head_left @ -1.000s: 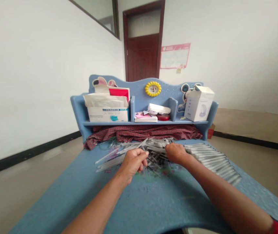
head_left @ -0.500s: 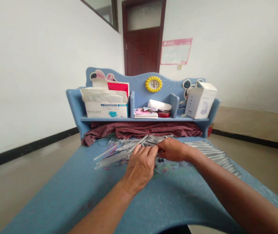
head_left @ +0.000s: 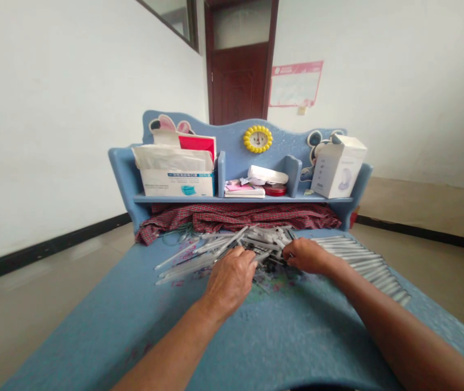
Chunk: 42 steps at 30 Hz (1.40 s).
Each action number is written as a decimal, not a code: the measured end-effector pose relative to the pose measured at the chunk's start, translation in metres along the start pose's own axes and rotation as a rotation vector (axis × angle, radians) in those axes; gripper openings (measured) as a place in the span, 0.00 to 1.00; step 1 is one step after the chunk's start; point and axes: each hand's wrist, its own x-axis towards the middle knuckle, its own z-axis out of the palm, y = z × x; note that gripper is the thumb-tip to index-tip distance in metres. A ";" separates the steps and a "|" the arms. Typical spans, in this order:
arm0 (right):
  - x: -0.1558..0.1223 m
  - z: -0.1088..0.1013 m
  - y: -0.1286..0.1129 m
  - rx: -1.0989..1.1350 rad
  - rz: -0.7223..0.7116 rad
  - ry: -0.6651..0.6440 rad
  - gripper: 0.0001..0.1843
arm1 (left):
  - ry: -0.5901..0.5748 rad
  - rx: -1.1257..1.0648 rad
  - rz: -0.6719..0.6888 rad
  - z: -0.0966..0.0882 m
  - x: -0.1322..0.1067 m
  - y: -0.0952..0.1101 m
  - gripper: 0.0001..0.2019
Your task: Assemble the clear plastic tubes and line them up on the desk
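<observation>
My left hand (head_left: 232, 274) is closed, its thumb and fingers around a translucent pen barrel (head_left: 263, 256) that points to the right. My right hand (head_left: 306, 255) reaches into the right side of a loose pile, fingers pinched; whatever is between them is hidden. The pile of pen barrels (head_left: 270, 234) lies criss-cross behind and between my hands, with small black parts (head_left: 270, 267) among them. More clear barrels (head_left: 191, 266) lie to the left of my left hand. Beyond my right wrist, a row of pen barrels (head_left: 362, 260) lies side by side.
The blue desk (head_left: 264, 336) carries a shelf at the back with a mask box (head_left: 179, 182), a red round tin (head_left: 275, 190) and a white box (head_left: 340, 168). A checked cloth (head_left: 240, 217) is bunched beneath the shelf. Greenish cords (head_left: 180, 233) lie at the left.
My hands were together; now they are apart. The right hand has moved right to the pile's edge, while the left stays nearly in place with a barrel showing from its fingers.
</observation>
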 end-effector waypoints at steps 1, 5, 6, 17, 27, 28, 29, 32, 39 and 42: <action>0.000 0.002 0.000 -0.017 0.000 -0.002 0.14 | -0.009 -0.002 -0.004 0.001 0.000 -0.001 0.11; 0.004 0.010 -0.003 -0.060 0.004 0.002 0.14 | -0.031 0.006 -0.021 0.004 0.000 -0.002 0.11; 0.004 0.011 -0.004 -0.063 0.004 0.004 0.14 | -0.038 0.007 -0.023 0.004 0.000 -0.002 0.11; -0.008 0.005 -0.004 0.526 -0.074 0.102 0.08 | -0.034 -0.281 -0.097 0.009 0.000 0.000 0.09; -0.008 0.017 -0.026 1.720 -0.331 0.075 0.08 | -0.047 -0.765 -0.279 0.008 0.004 0.007 0.08; -0.008 0.018 -0.027 1.747 -0.340 0.077 0.09 | -0.050 -0.792 -0.294 0.007 0.004 0.008 0.08; -0.007 0.018 -0.027 1.770 -0.346 0.077 0.09 | -0.052 -0.820 -0.307 0.007 0.004 0.009 0.08; -0.007 0.020 -0.028 1.824 -0.347 0.069 0.10 | -0.056 -0.897 -0.328 0.005 0.004 0.011 0.08; -0.008 0.021 -0.035 1.895 -0.324 0.067 0.11 | -0.099 -1.124 -0.340 0.002 0.002 0.014 0.08; -0.010 0.020 -0.036 1.855 -0.316 0.085 0.11 | -0.138 -1.253 -0.362 0.000 0.002 0.016 0.08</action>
